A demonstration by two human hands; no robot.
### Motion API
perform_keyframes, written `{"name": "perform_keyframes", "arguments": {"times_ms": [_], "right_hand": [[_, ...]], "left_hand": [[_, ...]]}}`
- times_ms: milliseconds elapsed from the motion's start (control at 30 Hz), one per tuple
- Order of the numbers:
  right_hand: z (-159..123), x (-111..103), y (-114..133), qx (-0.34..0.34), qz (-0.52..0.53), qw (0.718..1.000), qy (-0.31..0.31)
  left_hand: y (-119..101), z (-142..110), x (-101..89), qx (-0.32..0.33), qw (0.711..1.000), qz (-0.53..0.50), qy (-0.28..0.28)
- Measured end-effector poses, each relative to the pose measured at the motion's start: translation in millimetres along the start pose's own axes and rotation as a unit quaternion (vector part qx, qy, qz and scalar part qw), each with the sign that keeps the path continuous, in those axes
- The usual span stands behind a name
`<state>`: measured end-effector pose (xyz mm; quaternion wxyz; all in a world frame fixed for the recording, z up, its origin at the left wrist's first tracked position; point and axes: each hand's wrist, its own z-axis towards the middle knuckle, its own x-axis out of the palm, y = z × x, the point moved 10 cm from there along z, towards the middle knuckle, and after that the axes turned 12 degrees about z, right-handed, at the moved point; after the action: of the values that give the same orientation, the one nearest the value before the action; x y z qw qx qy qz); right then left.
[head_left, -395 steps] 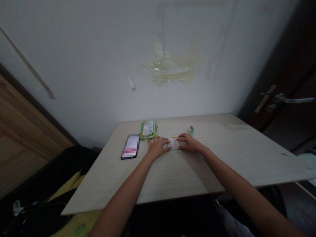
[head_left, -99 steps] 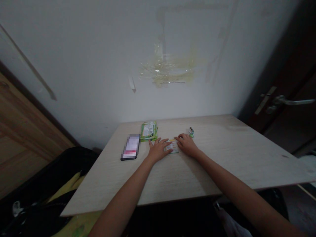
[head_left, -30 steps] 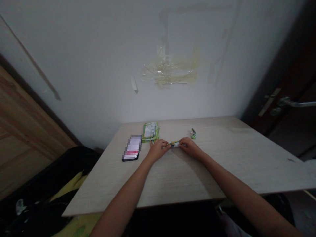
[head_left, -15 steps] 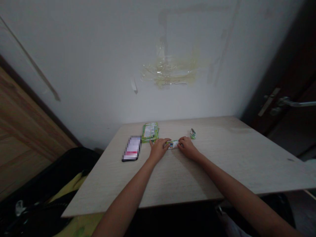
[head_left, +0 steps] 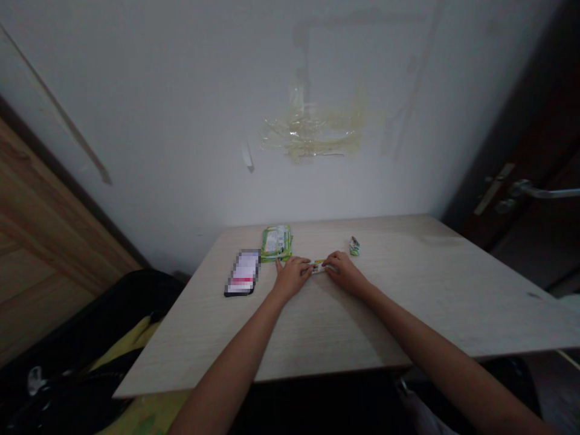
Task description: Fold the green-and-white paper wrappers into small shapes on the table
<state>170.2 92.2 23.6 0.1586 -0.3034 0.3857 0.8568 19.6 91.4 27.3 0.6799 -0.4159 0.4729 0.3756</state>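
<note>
Between my hands lies a narrow folded packet [head_left: 319, 267], white with bits of green and yellow print, low over the table. My left hand [head_left: 291, 275] has its fingers closed on the packet's left end, its thumb side toward the right hand. At the other end, the fingers of my right hand [head_left: 346, 273] pinch the packet. Both hands cover much of it. Just beyond my left hand is a small pile of flat green-and-white packets [head_left: 275, 243]. A small folded green-and-white wrapper [head_left: 354, 246] sits beyond my right hand.
A phone [head_left: 243, 273] with a blurred-out screen lies left of my left hand on the pale wooden table [head_left: 317, 338]. The wall [head_left: 217, 109] with old tape [head_left: 312, 136] rises behind the table. A dark door [head_left: 544, 229] stands at right.
My hands are slightly closer together, and less of the packet shows between them. It looks narrower than before. The pile, phone and small wrapper stay in place.
</note>
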Motion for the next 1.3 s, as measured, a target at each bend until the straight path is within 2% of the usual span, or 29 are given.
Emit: {"name": "perform_keyframes", "arguments": {"times_ms": [267, 533, 933, 1300], "right_hand": [[-0.5, 1.2, -2.9, -0.010, 0.008, 1.000, -0.001], [-1.2, -2.7, -0.9, 0.007, -0.040, 0.999, -0.005], [-1.0, -11.3, 0.3, 0.058, -0.123, 0.991, -0.019], [-3.2, -10.3, -7.4, 0.090, -0.121, 0.989, 0.001]], "left_hand": [[0.9, 0.3, 0.2, -0.003, 1.000, 0.004, -0.001], [-3.7, -0.4, -2.8, 0.006, 1.000, 0.001, -0.005], [-20.8, -3.3, 1.2, 0.086, 0.996, 0.011, -0.013], [-16.7, -1.4, 3.2, 0.096, 0.995, -0.013, -0.039]]}}
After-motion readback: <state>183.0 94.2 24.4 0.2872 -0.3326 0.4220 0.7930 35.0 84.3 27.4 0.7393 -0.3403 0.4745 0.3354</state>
